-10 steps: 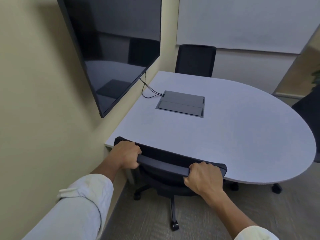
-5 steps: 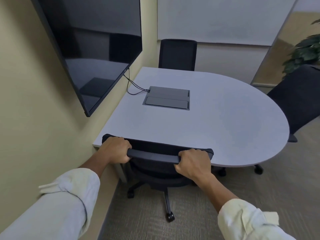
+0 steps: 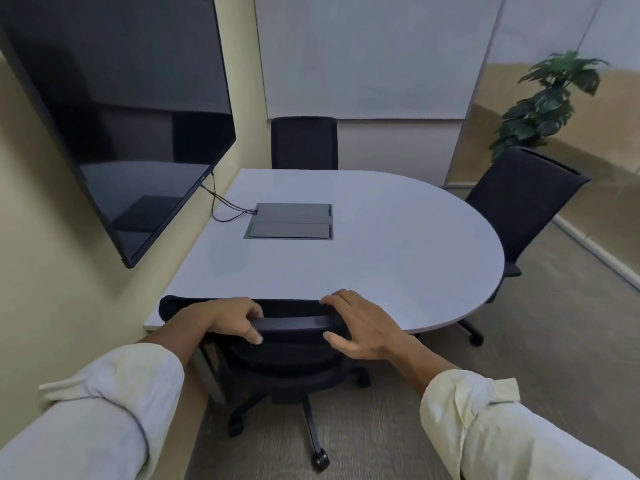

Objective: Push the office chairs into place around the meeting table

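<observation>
1. Head view: the near chair (image 3: 277, 355) is tucked against the meeting table (image 3: 381, 251), its top rail (image 3: 294, 322) lying between thumb and fingers of both hands.
2. Left hand (image 3: 228, 318) curls loosely over the rail, thumb underneath.
3. Right hand (image 3: 363, 329) rests with fingers spread, slack, wrist raised.
4. 2 other chairs (image 3: 304, 143) (image 3: 519, 206) stand at the far edges.
</observation>
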{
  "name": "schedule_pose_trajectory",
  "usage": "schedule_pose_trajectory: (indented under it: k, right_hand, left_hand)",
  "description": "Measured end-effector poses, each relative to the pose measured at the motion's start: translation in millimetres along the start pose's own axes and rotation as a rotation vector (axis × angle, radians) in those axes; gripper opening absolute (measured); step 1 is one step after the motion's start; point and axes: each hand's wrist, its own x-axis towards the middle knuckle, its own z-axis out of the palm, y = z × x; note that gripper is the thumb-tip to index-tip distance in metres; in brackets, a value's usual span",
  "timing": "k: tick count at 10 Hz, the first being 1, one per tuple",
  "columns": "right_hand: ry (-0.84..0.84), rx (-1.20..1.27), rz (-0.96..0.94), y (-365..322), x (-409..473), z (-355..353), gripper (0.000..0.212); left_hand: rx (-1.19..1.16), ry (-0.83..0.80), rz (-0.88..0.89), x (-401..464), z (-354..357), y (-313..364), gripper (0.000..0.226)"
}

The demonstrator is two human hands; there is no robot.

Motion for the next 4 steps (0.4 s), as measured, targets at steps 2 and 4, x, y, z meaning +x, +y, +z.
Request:
schedule_pose_trajectory:
  k: [2,4]
  right_hand:
    - [0.104,-0.016,0.078,42.1,-23.7,-51.5,0.061]
    - [0.172,-0.086,0.1,118.7,-72.4,-110.9,0.062]
  left_hand:
    - [-0.015,0.073,0.148,23.7,-10.5,113.7,0.033]
    - [0.211,0.394,0.136,54.9,-8.2,207.6,0.087]
